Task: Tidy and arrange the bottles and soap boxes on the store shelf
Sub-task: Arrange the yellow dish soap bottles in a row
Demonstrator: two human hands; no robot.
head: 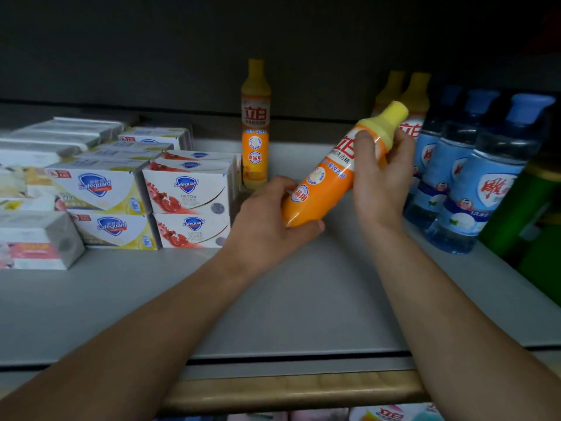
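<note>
Head view shows both hands holding one orange bottle (326, 174) in the middle of the frame, tilted, with its yellow cap up and to the right. The left hand (267, 220) cups the bottom end, fingers curled under it. The right hand (379, 177) wraps around the neck, just below the cap, with the thumb across the front label.

The person is probably about to stand this bottle up. A good way would be to tip it straight, turn the label to the front, and set it down flat next to another orange bottle (255, 126), which stands alone at the back, just left of center.

The grey shelf (303, 299) has lots of bare room in the middle and near the front. The soap boxes (185, 202) are stacked on the left, close to the left hand. The blue bottles (473, 183) stand in a row on the right, just beside the right hand, with two more orange bottles (417, 89) behind it. The elbows should stay tucked so nothing gets knocked over.
</note>
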